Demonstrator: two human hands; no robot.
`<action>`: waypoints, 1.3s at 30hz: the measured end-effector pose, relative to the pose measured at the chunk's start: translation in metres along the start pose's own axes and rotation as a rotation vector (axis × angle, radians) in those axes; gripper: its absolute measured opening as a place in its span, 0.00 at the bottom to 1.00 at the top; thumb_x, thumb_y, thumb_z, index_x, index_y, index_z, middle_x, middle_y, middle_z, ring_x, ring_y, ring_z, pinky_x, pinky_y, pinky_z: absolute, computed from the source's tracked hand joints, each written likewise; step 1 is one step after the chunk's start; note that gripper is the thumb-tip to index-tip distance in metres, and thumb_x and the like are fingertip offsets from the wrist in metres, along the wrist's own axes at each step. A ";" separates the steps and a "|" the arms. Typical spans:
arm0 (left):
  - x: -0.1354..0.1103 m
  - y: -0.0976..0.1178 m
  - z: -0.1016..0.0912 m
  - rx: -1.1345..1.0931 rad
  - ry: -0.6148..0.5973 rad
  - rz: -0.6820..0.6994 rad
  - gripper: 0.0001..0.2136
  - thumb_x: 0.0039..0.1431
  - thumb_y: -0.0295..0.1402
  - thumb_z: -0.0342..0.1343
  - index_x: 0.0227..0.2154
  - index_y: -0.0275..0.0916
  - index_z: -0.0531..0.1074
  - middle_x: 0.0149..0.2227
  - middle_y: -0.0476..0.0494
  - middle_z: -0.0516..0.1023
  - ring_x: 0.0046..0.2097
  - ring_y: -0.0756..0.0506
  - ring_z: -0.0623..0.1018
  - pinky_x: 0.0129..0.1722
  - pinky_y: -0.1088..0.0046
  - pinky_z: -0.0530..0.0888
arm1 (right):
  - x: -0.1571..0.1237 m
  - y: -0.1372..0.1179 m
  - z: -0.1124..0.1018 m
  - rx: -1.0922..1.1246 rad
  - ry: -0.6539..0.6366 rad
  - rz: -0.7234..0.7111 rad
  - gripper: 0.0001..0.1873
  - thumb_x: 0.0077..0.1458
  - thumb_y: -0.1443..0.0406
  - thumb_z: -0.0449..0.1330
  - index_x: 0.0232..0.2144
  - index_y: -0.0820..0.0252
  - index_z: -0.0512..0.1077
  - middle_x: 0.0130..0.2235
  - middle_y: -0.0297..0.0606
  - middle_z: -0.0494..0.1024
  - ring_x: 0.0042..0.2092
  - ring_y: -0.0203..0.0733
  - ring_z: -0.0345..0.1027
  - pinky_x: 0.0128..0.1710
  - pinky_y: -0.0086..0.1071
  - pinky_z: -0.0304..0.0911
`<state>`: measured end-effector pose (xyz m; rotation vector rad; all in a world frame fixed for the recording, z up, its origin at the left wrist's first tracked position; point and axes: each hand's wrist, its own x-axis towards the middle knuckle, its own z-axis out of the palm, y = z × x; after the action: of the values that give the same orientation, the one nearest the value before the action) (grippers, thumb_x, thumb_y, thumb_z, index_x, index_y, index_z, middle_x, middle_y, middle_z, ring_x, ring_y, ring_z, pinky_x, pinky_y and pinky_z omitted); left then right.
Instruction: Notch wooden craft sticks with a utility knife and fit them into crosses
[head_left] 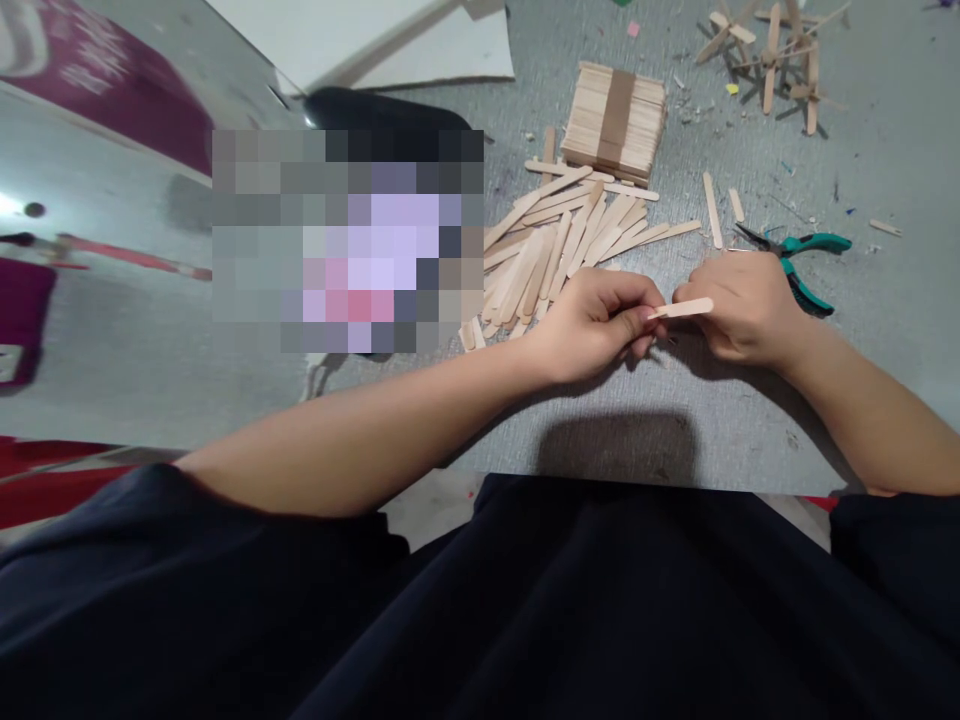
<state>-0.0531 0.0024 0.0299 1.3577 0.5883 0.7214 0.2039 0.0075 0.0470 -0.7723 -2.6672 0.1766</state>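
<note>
The left hand (596, 328) pinched one end of a wooden stick (691, 308) above the table's (900, 330) near side. The right hand (742, 300) curled beside it; I couldn't tell what it gripped. Loose sticks (551, 250) lay farther left, pliers (819, 243) to the right.

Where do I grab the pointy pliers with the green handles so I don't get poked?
Take the needle-nose pliers by their teal handles, probably from the right: the handles spread out toward that side, while the dark, pointed nose faces left. The right hand is close by on the left.
</note>
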 end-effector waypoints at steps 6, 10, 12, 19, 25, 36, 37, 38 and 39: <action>0.002 -0.004 -0.001 -0.070 -0.091 -0.067 0.20 0.71 0.47 0.68 0.28 0.40 0.74 0.19 0.52 0.69 0.21 0.53 0.66 0.21 0.75 0.65 | -0.002 -0.012 0.002 -0.008 -0.029 0.058 0.09 0.67 0.67 0.56 0.37 0.54 0.76 0.32 0.35 0.79 0.31 0.42 0.65 0.35 0.41 0.47; 0.004 -0.002 0.000 -0.052 -0.117 -0.084 0.21 0.69 0.46 0.69 0.24 0.40 0.73 0.19 0.50 0.68 0.21 0.52 0.65 0.21 0.75 0.63 | -0.003 -0.019 0.000 -0.008 -0.064 0.090 0.08 0.64 0.68 0.57 0.36 0.54 0.76 0.31 0.36 0.79 0.31 0.42 0.64 0.35 0.41 0.48; 0.004 0.000 0.001 -0.021 -0.134 -0.102 0.21 0.69 0.44 0.68 0.23 0.40 0.73 0.19 0.50 0.68 0.21 0.52 0.65 0.21 0.75 0.64 | -0.003 -0.022 0.001 0.020 -0.076 0.085 0.08 0.63 0.69 0.57 0.38 0.54 0.77 0.32 0.36 0.80 0.31 0.42 0.65 0.34 0.41 0.48; 0.006 0.003 0.004 -0.150 -0.124 -0.152 0.17 0.64 0.43 0.72 0.26 0.41 0.74 0.21 0.50 0.72 0.20 0.53 0.65 0.20 0.73 0.63 | 0.001 -0.018 -0.009 0.094 -0.073 0.120 0.13 0.77 0.62 0.55 0.40 0.53 0.77 0.34 0.38 0.81 0.32 0.43 0.65 0.36 0.42 0.48; 0.005 0.009 -0.001 -0.261 -0.098 -0.185 0.18 0.64 0.46 0.72 0.27 0.43 0.72 0.18 0.52 0.68 0.18 0.53 0.60 0.18 0.73 0.60 | 0.003 -0.006 -0.026 0.193 -0.007 0.248 0.24 0.82 0.51 0.50 0.36 0.51 0.76 0.30 0.40 0.77 0.31 0.45 0.63 0.37 0.45 0.52; 0.006 -0.004 0.006 -0.298 -0.152 -0.269 0.17 0.64 0.43 0.70 0.26 0.43 0.71 0.18 0.55 0.61 0.18 0.53 0.57 0.19 0.72 0.54 | 0.012 -0.036 -0.015 0.425 -0.032 0.341 0.21 0.80 0.59 0.55 0.34 0.55 0.81 0.32 0.37 0.84 0.31 0.40 0.70 0.35 0.37 0.58; 0.007 -0.004 0.006 -0.287 -0.143 -0.262 0.18 0.65 0.45 0.69 0.26 0.43 0.71 0.18 0.55 0.61 0.18 0.53 0.57 0.20 0.72 0.54 | 0.013 -0.036 -0.015 0.431 -0.039 0.339 0.22 0.80 0.59 0.54 0.35 0.55 0.82 0.35 0.38 0.85 0.33 0.40 0.73 0.37 0.36 0.60; 0.007 -0.005 0.006 -0.282 -0.127 -0.246 0.18 0.66 0.46 0.68 0.27 0.44 0.70 0.19 0.55 0.62 0.18 0.53 0.57 0.20 0.71 0.55 | 0.014 -0.036 -0.016 0.422 -0.028 0.351 0.22 0.81 0.58 0.53 0.37 0.55 0.82 0.37 0.38 0.86 0.35 0.41 0.75 0.38 0.36 0.61; 0.008 -0.005 0.006 -0.278 -0.102 -0.220 0.19 0.67 0.48 0.68 0.28 0.44 0.70 0.19 0.55 0.63 0.18 0.53 0.57 0.20 0.71 0.55 | 0.014 -0.035 -0.016 0.387 0.022 0.375 0.22 0.82 0.56 0.53 0.39 0.55 0.81 0.38 0.39 0.86 0.36 0.42 0.75 0.39 0.37 0.62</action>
<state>-0.0426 0.0041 0.0261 1.0474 0.5246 0.5299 0.1813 -0.0137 0.0737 -1.1170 -2.3322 0.7474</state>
